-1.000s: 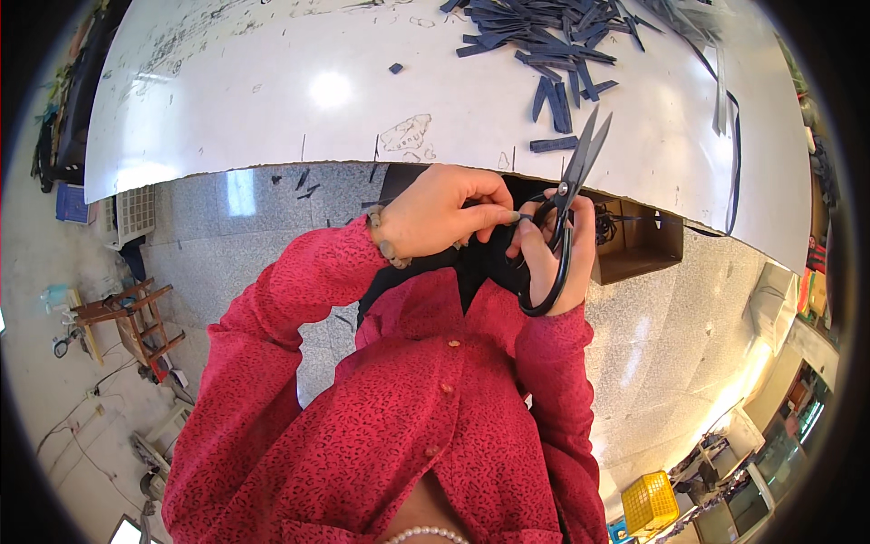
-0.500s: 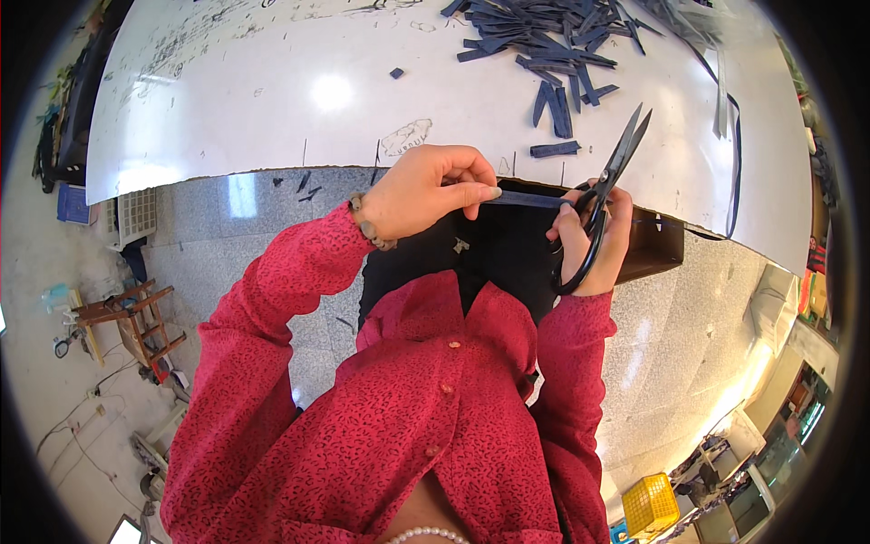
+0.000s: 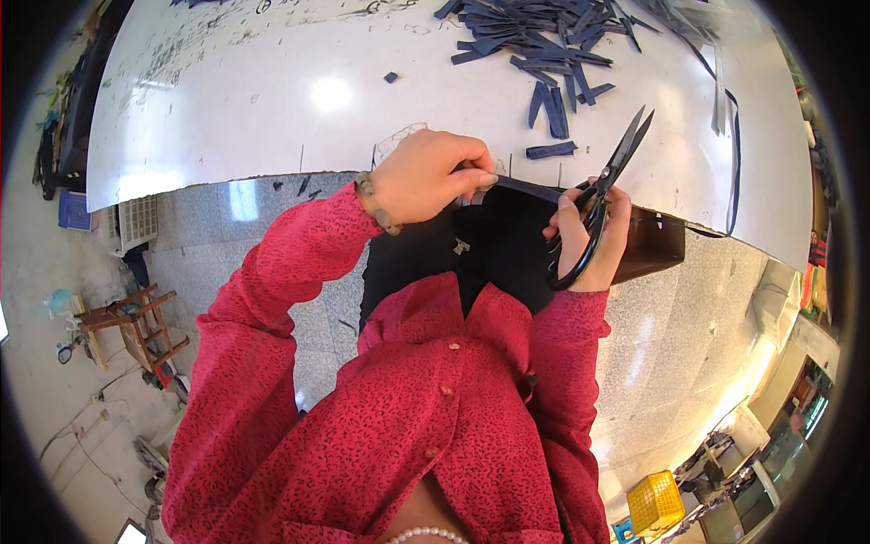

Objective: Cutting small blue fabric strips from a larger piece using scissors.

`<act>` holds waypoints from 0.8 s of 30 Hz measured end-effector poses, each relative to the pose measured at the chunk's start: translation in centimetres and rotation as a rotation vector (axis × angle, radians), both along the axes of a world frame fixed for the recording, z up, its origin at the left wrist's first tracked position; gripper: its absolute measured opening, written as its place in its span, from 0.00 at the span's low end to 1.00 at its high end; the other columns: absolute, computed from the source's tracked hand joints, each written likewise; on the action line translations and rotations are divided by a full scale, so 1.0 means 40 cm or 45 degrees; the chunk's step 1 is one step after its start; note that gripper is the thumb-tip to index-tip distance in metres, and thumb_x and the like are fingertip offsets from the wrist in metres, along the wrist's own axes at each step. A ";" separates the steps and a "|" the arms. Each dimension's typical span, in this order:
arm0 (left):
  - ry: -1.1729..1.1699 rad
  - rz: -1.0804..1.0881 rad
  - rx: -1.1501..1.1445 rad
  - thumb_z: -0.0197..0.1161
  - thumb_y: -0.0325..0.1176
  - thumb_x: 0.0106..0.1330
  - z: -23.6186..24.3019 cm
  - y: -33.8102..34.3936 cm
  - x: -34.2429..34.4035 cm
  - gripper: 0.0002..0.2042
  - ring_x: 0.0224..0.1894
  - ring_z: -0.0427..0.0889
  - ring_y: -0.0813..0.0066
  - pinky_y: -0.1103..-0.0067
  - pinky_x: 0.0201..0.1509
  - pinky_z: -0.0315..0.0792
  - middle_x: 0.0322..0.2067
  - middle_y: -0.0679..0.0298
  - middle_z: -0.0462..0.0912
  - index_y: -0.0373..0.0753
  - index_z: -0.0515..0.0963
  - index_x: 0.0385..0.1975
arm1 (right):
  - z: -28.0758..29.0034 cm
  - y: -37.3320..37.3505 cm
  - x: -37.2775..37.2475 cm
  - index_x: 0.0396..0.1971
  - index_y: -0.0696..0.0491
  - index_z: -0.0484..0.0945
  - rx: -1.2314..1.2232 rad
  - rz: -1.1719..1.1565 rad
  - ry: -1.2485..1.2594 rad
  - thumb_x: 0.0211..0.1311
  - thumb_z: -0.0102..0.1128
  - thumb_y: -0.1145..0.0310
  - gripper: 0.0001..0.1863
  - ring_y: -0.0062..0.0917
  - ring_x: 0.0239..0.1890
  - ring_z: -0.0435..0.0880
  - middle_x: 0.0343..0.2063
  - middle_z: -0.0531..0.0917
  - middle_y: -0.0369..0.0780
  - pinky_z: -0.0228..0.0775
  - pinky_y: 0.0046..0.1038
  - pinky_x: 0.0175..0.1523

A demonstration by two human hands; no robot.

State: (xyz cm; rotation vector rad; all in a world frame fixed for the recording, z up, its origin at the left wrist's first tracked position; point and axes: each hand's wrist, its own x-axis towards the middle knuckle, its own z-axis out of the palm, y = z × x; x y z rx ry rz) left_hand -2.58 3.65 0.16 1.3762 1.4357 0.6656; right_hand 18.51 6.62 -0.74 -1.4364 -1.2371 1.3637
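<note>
A dark blue fabric strip (image 3: 527,188) is stretched between my two hands at the table's near edge. The fingers of my left hand (image 3: 426,174) are closed, pinching its left end between thumb and fingertips. My right hand (image 3: 594,231) holds black-handled scissors (image 3: 623,156), whose blades point up and slightly right, a little apart. The thumb and fingers of that hand also pinch the strip's right end. Beyond the scissors lies a short folded blue strip (image 3: 550,150) on the white table. A heap of cut blue strips (image 3: 530,32) spreads farther back.
The white table (image 3: 245,118) has pen marks and a small dark scrap (image 3: 391,77). A long dark cord (image 3: 735,154) hangs down its right side. Under the edge is a brown open box (image 3: 657,245). A wooden stool (image 3: 136,326) stands left, a yellow basket (image 3: 655,503) lower right.
My left hand has risen slightly toward the table, and the strip now slants up to the left instead of lying nearly level. The scissors have barely moved.
</note>
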 end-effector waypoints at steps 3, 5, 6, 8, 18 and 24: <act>0.145 -0.006 0.071 0.59 0.32 0.63 -0.002 0.017 0.006 0.07 0.22 0.74 0.83 0.83 0.29 0.67 0.18 0.67 0.78 0.35 0.79 0.32 | -0.008 -0.017 0.017 0.47 0.58 0.63 -0.028 -0.058 0.060 0.57 0.60 0.77 0.20 0.16 0.24 0.75 0.29 0.77 0.39 0.70 0.17 0.25; 0.158 -0.011 0.080 0.59 0.32 0.63 -0.007 0.022 0.010 0.07 0.21 0.74 0.82 0.82 0.28 0.67 0.18 0.66 0.78 0.35 0.79 0.32 | -0.020 -0.044 0.034 0.48 0.57 0.63 -0.043 -0.082 0.125 0.60 0.59 0.72 0.19 0.15 0.23 0.74 0.29 0.76 0.38 0.69 0.17 0.25; 0.166 -0.006 0.057 0.59 0.32 0.63 -0.010 0.023 0.010 0.07 0.22 0.74 0.82 0.83 0.28 0.67 0.18 0.67 0.78 0.35 0.79 0.32 | -0.029 -0.060 0.042 0.48 0.57 0.63 -0.042 -0.090 0.125 0.60 0.59 0.72 0.19 0.15 0.23 0.74 0.29 0.76 0.38 0.69 0.17 0.25; 0.174 -0.005 0.035 0.59 0.31 0.63 -0.016 0.024 0.009 0.07 0.22 0.74 0.83 0.83 0.28 0.67 0.18 0.67 0.78 0.35 0.79 0.32 | -0.048 -0.097 0.057 0.49 0.57 0.62 -0.008 0.027 0.115 0.62 0.58 0.70 0.20 0.15 0.22 0.73 0.29 0.75 0.38 0.68 0.17 0.25; 0.138 0.001 -0.041 0.59 0.30 0.62 -0.018 0.030 0.007 0.06 0.22 0.73 0.84 0.84 0.27 0.66 0.19 0.68 0.77 0.34 0.79 0.31 | -0.083 -0.235 0.108 0.50 0.59 0.61 -0.285 0.564 0.234 0.61 0.62 0.54 0.30 0.16 0.30 0.69 0.29 0.71 0.36 0.64 0.19 0.37; 0.114 -0.023 -0.028 0.59 0.31 0.62 -0.015 0.032 -0.001 0.07 0.22 0.74 0.83 0.83 0.29 0.67 0.19 0.68 0.78 0.34 0.79 0.31 | -0.078 -0.240 0.116 0.49 0.59 0.62 -0.321 0.611 0.161 0.61 0.60 0.50 0.30 0.16 0.28 0.70 0.27 0.72 0.35 0.65 0.19 0.36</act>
